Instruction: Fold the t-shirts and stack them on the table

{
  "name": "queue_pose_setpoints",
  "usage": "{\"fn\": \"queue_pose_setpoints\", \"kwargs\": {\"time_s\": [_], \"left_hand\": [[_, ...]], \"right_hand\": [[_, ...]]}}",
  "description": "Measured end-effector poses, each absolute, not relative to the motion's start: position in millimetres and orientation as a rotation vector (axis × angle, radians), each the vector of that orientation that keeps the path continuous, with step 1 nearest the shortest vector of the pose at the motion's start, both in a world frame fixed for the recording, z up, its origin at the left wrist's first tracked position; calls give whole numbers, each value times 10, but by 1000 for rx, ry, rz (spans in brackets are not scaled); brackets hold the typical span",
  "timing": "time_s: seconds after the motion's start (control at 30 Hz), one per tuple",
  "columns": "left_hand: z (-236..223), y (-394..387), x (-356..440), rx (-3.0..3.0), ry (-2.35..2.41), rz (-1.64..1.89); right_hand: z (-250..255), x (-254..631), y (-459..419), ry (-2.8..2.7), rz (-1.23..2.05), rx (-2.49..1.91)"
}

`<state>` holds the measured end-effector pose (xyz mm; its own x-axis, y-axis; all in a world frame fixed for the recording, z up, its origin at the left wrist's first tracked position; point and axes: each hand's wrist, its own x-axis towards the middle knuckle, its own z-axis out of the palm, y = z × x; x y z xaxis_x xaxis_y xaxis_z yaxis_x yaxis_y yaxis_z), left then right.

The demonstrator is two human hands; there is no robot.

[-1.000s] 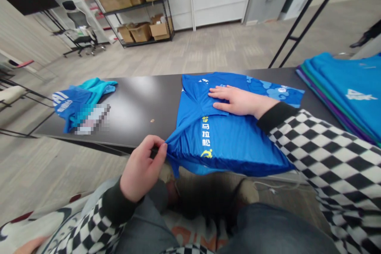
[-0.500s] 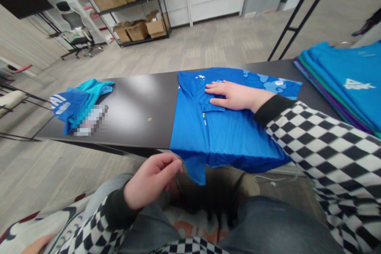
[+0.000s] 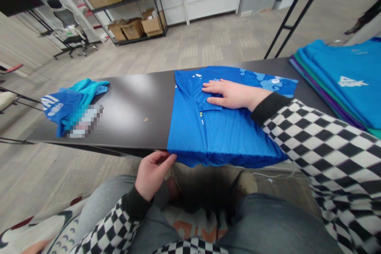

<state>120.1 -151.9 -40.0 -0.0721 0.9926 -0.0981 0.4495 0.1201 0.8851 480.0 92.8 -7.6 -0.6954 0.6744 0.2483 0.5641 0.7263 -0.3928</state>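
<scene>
Since the earlier view, the left hand (image 3: 155,174) has let go of the jersey's corner and dropped to the near table edge, and the flap that hung loose no longer dangles. The blue jersey (image 3: 214,135) now lies folded on the black table (image 3: 133,127), its near fold bulging just past the edge, with a cloud print (image 3: 270,83) showing at the far end. The right hand (image 3: 232,94) rests flat on the jersey's upper part, open, fingers close together, clamping nothing. The left hand is open too, its fingers together and touching the jersey's near corner without pinching it (the thumb is hard to make out). Both wrists end in black cuffs on a checkered sleeve (image 3: 315,154). To the left on the table lies a crumpled blue and teal shirt (image 3: 74,97), partly covered by a pixelated patch. To the right sits a stack of folded shirts (image 3: 336,79). A small tan speck (image 3: 146,119) lies on the tabletop between the two garments.
</scene>
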Motion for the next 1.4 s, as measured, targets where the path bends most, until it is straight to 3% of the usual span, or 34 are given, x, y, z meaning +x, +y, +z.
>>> {"fn": "queue_pose_setpoints", "kwargs": {"time_s": [0.3,0.83,1.0,1.13,1.27,1.4], "left_hand": [[-407,-1608,1036,1204,1496,1000],[-339,-1535,1084,1357,1583,915],[-67,-1464,938,1734,1595,716],[325,-1400,950,1965,1659,905],[651,-961,1053,2077,1751,1112],[707,148,1179,2135,1717,1046]], "right_hand": [[-77,4802,920,-2550,410,-964],[-70,4797,893,-2520,419,-1000],[-66,4787,891,-2544,416,-1012],[-52,4779,874,-2534,420,-1002],[-45,4771,862,-2536,416,-1013],[-36,4771,850,-2538,401,-1022]]}}
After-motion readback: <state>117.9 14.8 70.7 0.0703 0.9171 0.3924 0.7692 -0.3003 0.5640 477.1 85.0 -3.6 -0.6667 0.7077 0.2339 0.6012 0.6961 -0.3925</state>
